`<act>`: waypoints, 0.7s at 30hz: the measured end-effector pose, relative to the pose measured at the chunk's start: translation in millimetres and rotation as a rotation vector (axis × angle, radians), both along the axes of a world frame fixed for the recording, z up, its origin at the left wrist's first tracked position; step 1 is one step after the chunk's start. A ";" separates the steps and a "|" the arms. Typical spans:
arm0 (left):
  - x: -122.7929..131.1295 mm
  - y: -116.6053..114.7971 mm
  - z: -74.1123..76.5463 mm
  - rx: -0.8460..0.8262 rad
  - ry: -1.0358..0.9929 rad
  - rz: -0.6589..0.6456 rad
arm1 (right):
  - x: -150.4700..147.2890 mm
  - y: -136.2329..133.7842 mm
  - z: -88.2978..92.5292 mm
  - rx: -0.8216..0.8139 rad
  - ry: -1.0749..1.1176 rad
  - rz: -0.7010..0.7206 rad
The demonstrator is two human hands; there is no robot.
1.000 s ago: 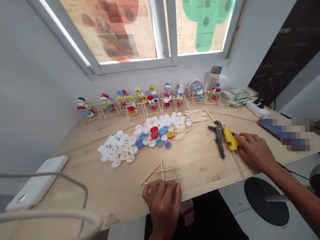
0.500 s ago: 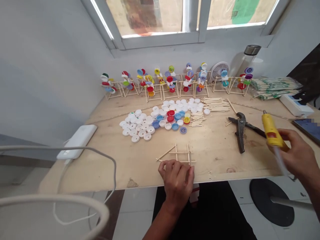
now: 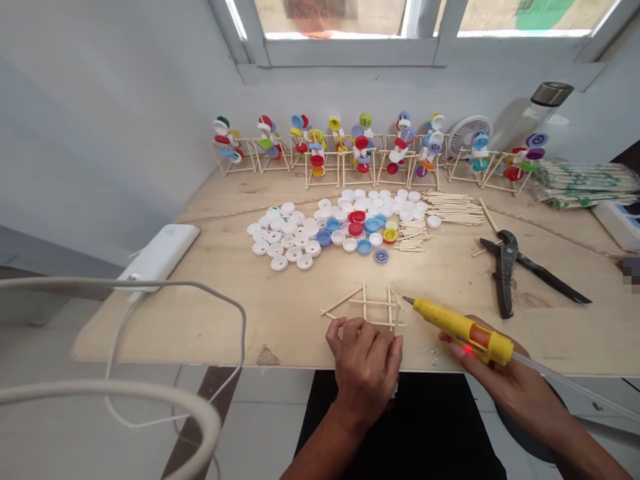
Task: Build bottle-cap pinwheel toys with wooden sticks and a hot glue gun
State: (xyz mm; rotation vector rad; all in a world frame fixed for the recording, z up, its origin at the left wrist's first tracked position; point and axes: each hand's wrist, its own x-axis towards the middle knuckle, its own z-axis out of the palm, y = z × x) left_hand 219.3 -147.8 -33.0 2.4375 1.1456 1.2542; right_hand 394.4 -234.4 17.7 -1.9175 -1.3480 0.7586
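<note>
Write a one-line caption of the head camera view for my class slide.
Right hand holds a yellow hot glue gun, tip toward a wooden stick frame under the left hand, bottle caps beyond.

Bottle caps (image 3: 313,249) lie behind the stick frame (image 3: 373,302).

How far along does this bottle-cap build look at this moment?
A row of cap-and-stick models stands finished-looking at the back. In hand: the left hand rests on a bare stick frame, and the right hand holds a yellow glue gun. Left: loose bottle caps and wooden sticks.
</note>
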 end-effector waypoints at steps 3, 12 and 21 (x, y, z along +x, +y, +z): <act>-0.6 0.0 0.3 -0.010 -0.008 -0.001 | 5.0 4.8 -3.9 0.008 -0.127 0.070; -1.6 1.9 -1.6 -0.003 -0.032 -0.010 | 29.7 35.3 26.4 -0.177 0.014 0.047; -2.5 2.0 -1.0 -0.038 -0.024 -0.011 | 52.4 90.2 51.7 -0.359 -0.063 0.320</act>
